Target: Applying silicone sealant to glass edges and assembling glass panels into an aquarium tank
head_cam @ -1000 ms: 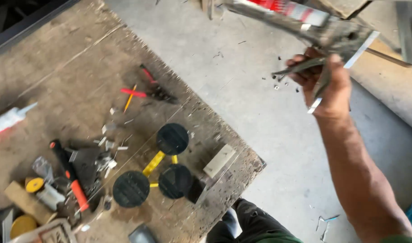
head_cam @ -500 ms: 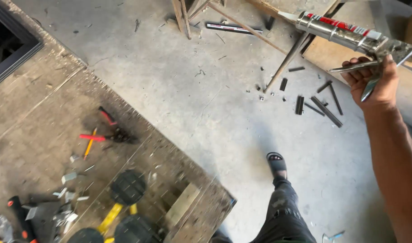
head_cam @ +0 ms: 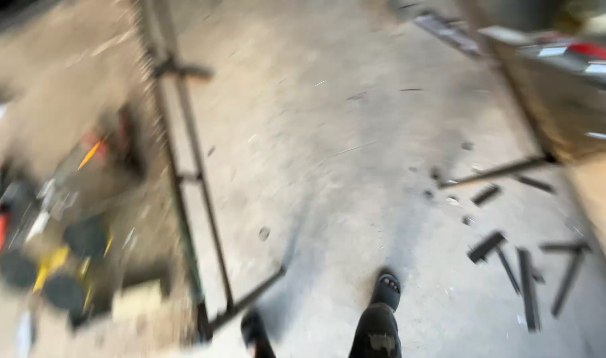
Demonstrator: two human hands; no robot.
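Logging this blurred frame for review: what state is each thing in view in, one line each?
Metal frame: standing at the bench edge, blurred.
Metal offcuts: lying scattered on the concrete floor.
Black discs: flat on the bench, blurred.
Wood block: flat on the bench.
Long metal piece: resting up on the right, blurred.
Sandalled foot: planted on the floor.
Hands: out of view.

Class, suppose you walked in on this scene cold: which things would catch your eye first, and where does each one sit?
The view is motion-blurred. First comes the dark metal frame running down the grey concrete floor left of centre. Next, short dark metal offcuts lie scattered at lower right, and a worktable at the left edge holds blurred red and yellow tools and black discs. At the bottom, the person's two sandalled feet stand on the floor.
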